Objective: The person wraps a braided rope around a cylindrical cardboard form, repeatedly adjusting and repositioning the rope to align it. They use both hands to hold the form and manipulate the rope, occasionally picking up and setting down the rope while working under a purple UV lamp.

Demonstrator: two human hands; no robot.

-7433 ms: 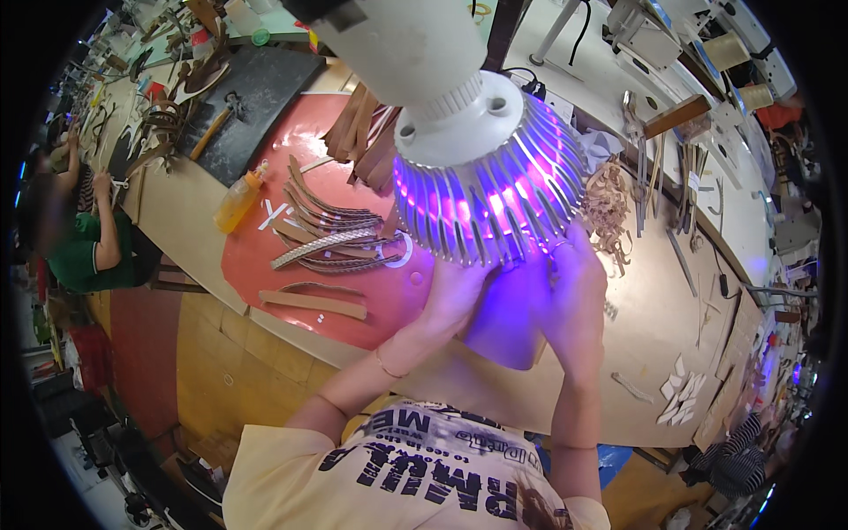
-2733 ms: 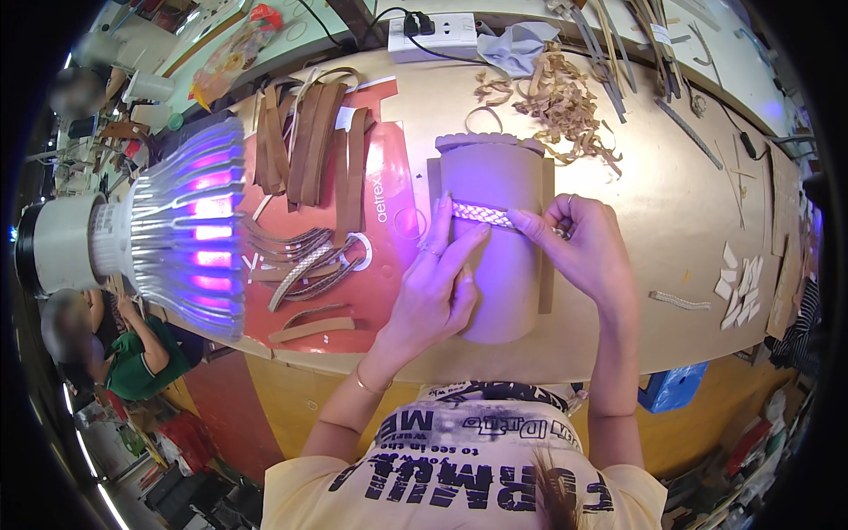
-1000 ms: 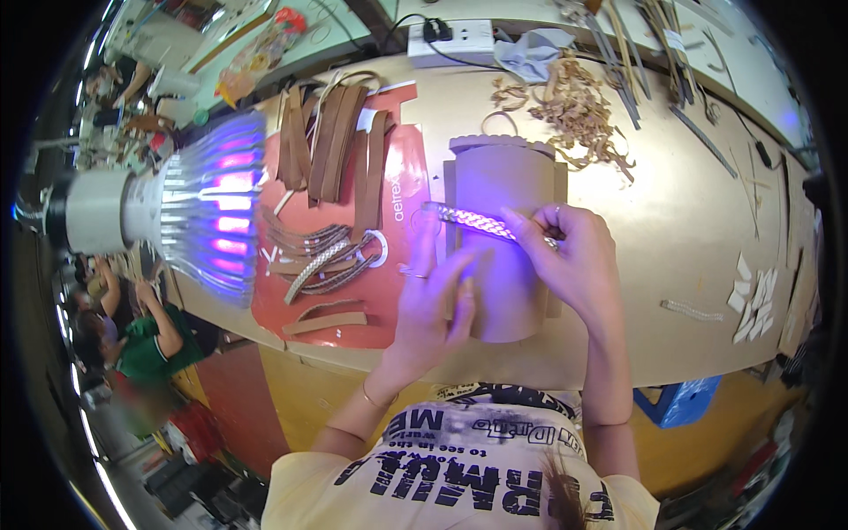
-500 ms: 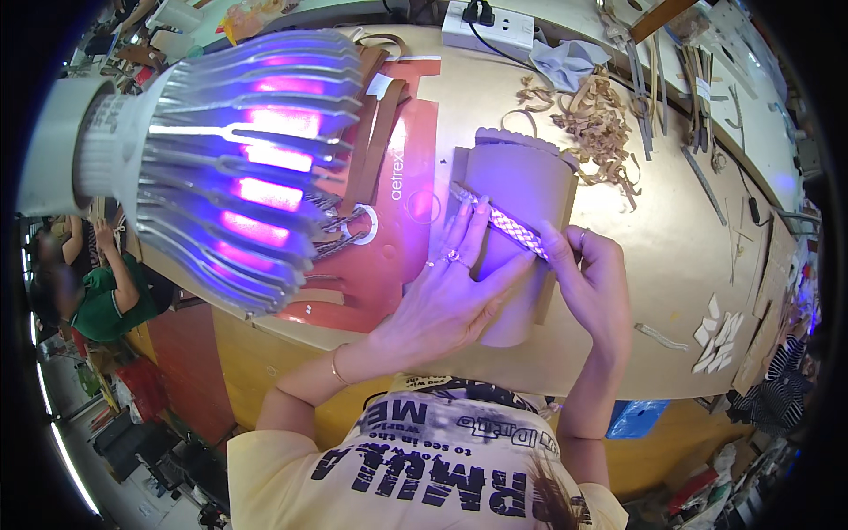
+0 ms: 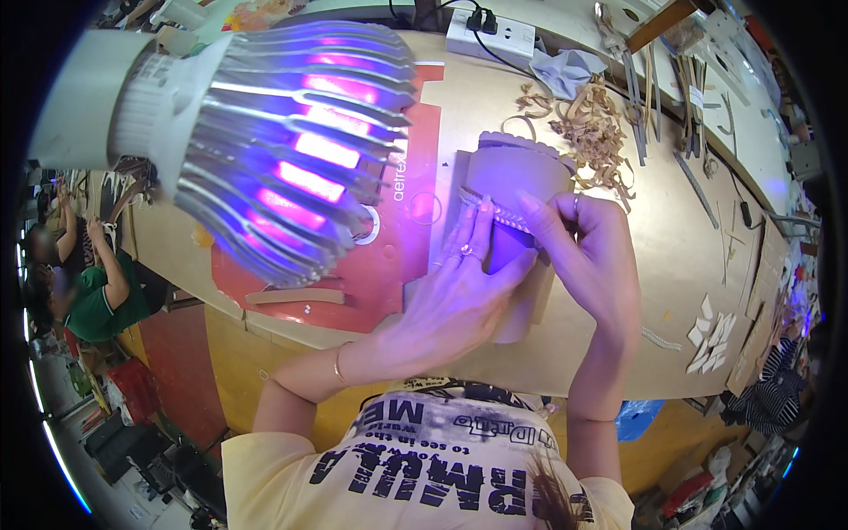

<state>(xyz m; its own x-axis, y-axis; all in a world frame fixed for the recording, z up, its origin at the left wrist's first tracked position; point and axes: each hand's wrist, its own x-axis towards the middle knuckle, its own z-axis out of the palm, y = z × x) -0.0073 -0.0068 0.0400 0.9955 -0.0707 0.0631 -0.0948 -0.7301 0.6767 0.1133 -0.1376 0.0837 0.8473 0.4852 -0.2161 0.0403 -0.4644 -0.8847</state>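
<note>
A light-coloured braided strap lies slantwise across a brown, rounded block with a scalloped far edge. My left hand rests on the block's near left side, its fingertips pressing the strap's left end down and its thumb reaching right. On the strap's right end, my right hand is closed, thumb and fingers pinched together. Part of the strap is hidden under the fingers. Purple light falls on the strap and hands.
A large finned lamp glows purple over a red board at left. Beyond the block lie curled brown shavings, a grey cloth and a white power strip. White pieces lie at right. A person in green sits far left.
My right hand has moved up and slightly left along the strap, its wrist more bent. The strap appears turned more edge-on. The lamp appears farther right in the view.
</note>
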